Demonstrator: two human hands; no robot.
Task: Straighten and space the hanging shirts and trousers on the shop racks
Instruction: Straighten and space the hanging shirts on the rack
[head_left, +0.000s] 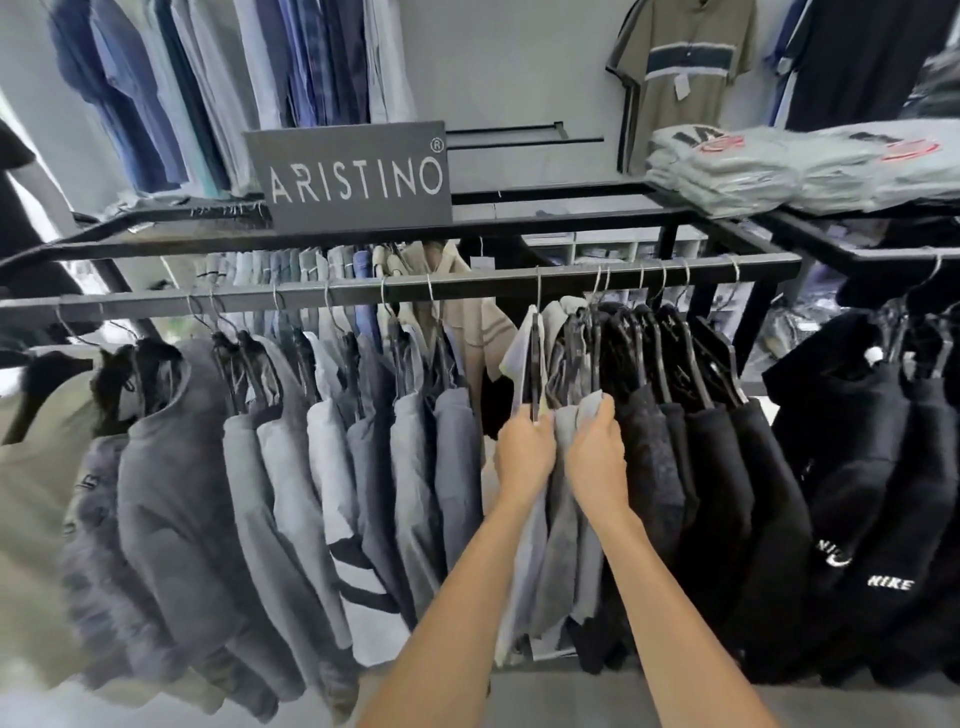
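A black metal rail (467, 283) runs across the view with shirts on black hangers. Grey and light blue shirts (322, 467) hang on its left half, black shirts (691, 467) on its right. Between them hangs a pale grey shirt (524, 364) on a black hanger. My left hand (523, 453) grips its shoulder and hanger end. My right hand (597, 452) holds the shoulder of the neighbouring grey shirt (569, 493), beside the black ones. A gap shows left of the pale shirt.
A dark "ARISTINO" sign (356, 176) stands on the rack's top shelf (545, 215). Folded grey shirts (779, 166) are stacked at the upper right. Black Nike tops (878, 493) hang on a second rack to the right. More shirts (223, 83) hang along the back wall.
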